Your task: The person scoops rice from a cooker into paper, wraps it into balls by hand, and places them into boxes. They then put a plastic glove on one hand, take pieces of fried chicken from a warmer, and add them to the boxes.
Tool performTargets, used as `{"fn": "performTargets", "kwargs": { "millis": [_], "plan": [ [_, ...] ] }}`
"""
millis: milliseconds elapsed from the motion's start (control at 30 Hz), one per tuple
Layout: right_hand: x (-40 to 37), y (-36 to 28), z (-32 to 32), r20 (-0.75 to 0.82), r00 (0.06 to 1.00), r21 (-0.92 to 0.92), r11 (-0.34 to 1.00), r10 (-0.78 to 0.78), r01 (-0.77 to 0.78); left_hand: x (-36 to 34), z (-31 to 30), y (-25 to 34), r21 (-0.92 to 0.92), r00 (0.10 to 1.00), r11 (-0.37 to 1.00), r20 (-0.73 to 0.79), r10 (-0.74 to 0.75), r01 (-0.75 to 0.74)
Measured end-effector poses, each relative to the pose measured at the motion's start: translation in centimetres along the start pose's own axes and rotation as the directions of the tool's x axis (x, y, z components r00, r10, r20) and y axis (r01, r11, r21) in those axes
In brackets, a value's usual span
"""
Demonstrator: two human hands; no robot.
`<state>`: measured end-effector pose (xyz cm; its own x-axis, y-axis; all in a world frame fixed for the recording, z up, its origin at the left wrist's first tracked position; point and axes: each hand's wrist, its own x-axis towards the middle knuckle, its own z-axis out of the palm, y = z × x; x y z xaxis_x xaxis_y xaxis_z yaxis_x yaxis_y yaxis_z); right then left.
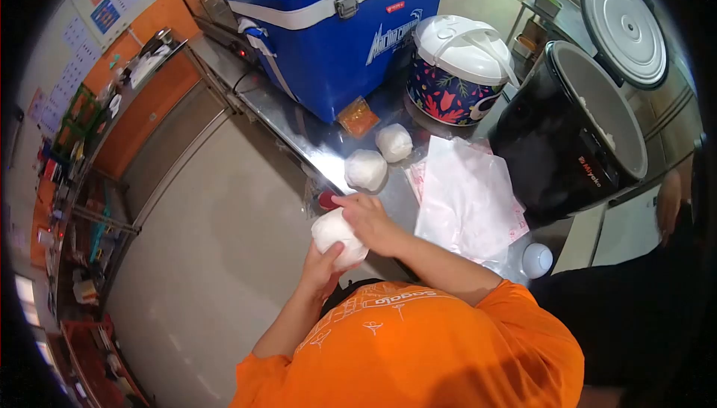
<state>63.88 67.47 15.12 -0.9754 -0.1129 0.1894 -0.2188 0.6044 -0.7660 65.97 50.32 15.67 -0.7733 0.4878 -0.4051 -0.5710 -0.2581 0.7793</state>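
**Wrapped bundle held in both hands, off the counter edge**

Your left hand (323, 267) has the white wrapped bundle (329, 233) from below: thumb up its near face, other fingers mostly hidden underneath. Your right hand (369, 223) is curled over its upper right side, fingers bent and closed on it; how hard they press, can't tell. Bundle is in front of your orange shirt (418, 341), near the edge of the steel counter (323, 160).

Two more white bundles, front one (366, 170) and rear one (393, 143), sit side by side on the counter. Orange packet (358, 117) lies just behind them, by the blue cooler (336, 49). Right of the bundles: paper sheets (467, 199), with a small white cup (537, 260) at their near corner. Black cooker (545, 139) stands lid-up, white contents visible. Floral cooker (455, 87) is closed.
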Motion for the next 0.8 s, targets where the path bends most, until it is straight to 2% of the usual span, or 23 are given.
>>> {"fn": "performTargets", "kwargs": {
  "millis": [67,100,133,167,200,233,300,333,467,567,667,767,800],
  "plan": [
    [4.3,3.7,0.3,0.041,0.992,-0.104,0.988,0.121,-0.116,-0.2,-3.3,0.9,-0.118,0.999,0.993,0.018,-0.029,0.031],
    [5.0,2.7,-2.1,-0.131,0.982,0.141,0.983,0.133,-0.114,-0.3,-5.1,1.5,-0.178,0.999,0.983,0.025,-0.04,0.044],
    [6.5,5.3,-1.7,-0.312,0.937,-0.199,0.953,0.158,-0.227,-0.4,-6.7,2.5,-0.139,0.997,0.988,0.062,-0.053,0.061],
    [7.1,5.8,-2.3,-0.248,0.921,-0.321,0.872,0.299,-0.369,-0.3,-8.1,3.5,-0.127,0.997,0.989,0.052,-0.064,0.07],
    [7.5,7.0,-2.1,-0.126,0.903,-0.343,0.836,0.411,-0.429,-0.1,-9.5,4.4,-0.118,0.996,0.99,0.041,-0.074,0.078],
    [7.7,6.8,-1.9,-0.141,0.894,-0.356,0.821,0.424,-0.446,0.1,-10.8,5.2,-0.11,0.996,0.99,0.028,-0.088,0.091],
    [7.6,6.3,-0.8,-0.173,0.872,-0.373,0.789,0.459,-0.489,1.7,-14.1,6.2,-0.132,0.986,0.983,0.126,-0.111,0.128],
    [7.5,6.5,-0.5,-0.156,0.825,-0.3,0.77,0.543,-0.563,2.7,-15.7,6.3,-0.133,0.975,0.979,0.178,-0.13,0.154],
    [6.4,6.4,1.0,-0.289,0.725,-0.134,0.724,0.625,-0.677,7.9,-17.2,4.7,-0.227,0.961,0.967,0.27,-0.049,0.114],
    [6.4,4.8,1.3,-0.334,0.687,-0.039,0.719,0.645,-0.694,11.5,-15.6,2.9,-0.295,0.942,0.944,0.334,-0.042,0.147],
    [6.3,6.8,2.3,-0.361,0.694,0.042,0.755,0.622,-0.654,13.9,-12.9,1.8,-0.353,0.905,0.904,0.419,-0.078,0.241],
    [6.4,7.6,1.8,-0.117,0.698,0.083,0.708,0.706,-0.702,14.8,-10.2,1.0,-0.324,0.89,0.913,0.449,-0.081,0.247],
    [6.2,7.5,1.8,-0.156,0.679,0.055,0.693,0.717,-0.719,15.0,-9.5,0.8,-0.312,0.889,0.92,0.453,-0.074,0.236]
  ]
}}
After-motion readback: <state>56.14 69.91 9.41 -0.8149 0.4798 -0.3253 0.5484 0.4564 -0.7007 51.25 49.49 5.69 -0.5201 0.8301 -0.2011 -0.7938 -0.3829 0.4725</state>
